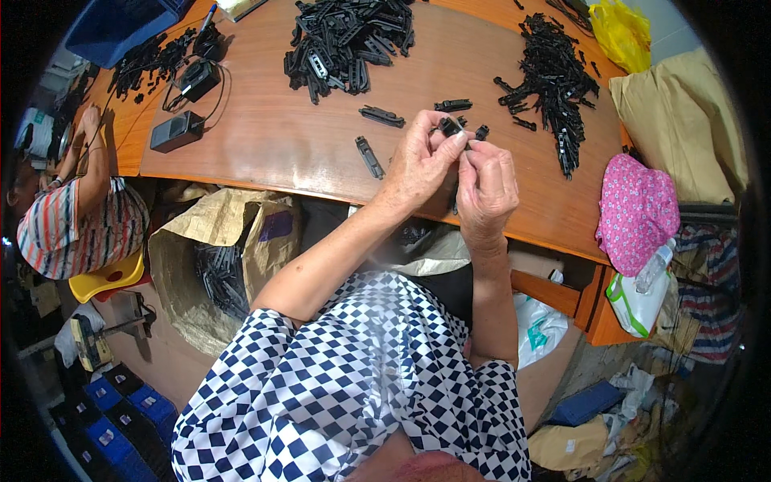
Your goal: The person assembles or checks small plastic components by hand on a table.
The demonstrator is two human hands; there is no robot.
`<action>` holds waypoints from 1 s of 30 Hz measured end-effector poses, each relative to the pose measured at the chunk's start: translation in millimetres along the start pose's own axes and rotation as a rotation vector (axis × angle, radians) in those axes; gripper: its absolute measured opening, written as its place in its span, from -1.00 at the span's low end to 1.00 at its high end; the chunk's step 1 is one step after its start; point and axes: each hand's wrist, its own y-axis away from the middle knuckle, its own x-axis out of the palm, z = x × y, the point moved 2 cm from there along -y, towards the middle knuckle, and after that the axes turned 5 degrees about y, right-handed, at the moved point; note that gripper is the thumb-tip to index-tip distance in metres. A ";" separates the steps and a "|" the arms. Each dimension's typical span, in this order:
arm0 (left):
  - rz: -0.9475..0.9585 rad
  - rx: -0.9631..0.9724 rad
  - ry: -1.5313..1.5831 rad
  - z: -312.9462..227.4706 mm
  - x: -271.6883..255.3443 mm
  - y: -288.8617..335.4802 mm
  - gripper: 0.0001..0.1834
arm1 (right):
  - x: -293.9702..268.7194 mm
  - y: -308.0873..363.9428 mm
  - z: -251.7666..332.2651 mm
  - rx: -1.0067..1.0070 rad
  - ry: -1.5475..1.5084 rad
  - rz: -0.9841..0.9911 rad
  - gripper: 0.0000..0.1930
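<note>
My left hand [418, 165] and right hand [488, 186] pinch one black part [450, 126], seemingly unfinished; the heap [353, 40] at its ten o'clock and pile [554, 80] at two remain.

A brown wooden table [257, 104] bears a heap of black parts [349, 44], a smaller heap [552, 80] at right, loose pieces [381, 116] between — and, leftward, two corded boxes [177, 132].

I see the left hand [418, 161] and right hand [490, 191] pinching a black part [450, 126] above the counter [265, 120], one heap [349, 42] at its ten o'clock, a second heap [552, 76] at two.
</note>
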 end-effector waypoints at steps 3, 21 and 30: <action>0.019 -0.015 0.068 6.0 -1.4 -1.2 -0.71 | 2.9 7.8 -3.2 0.019 -0.012 0.027 -0.80; 0.153 -0.119 0.053 -8.5 -11.1 -5.0 -0.76 | -3.6 10.7 -24.6 0.806 -0.655 0.601 -0.67; 0.087 -0.202 0.063 -0.2 -8.8 -14.3 -0.77 | 8.7 14.3 -33.9 0.899 -0.541 0.470 -0.77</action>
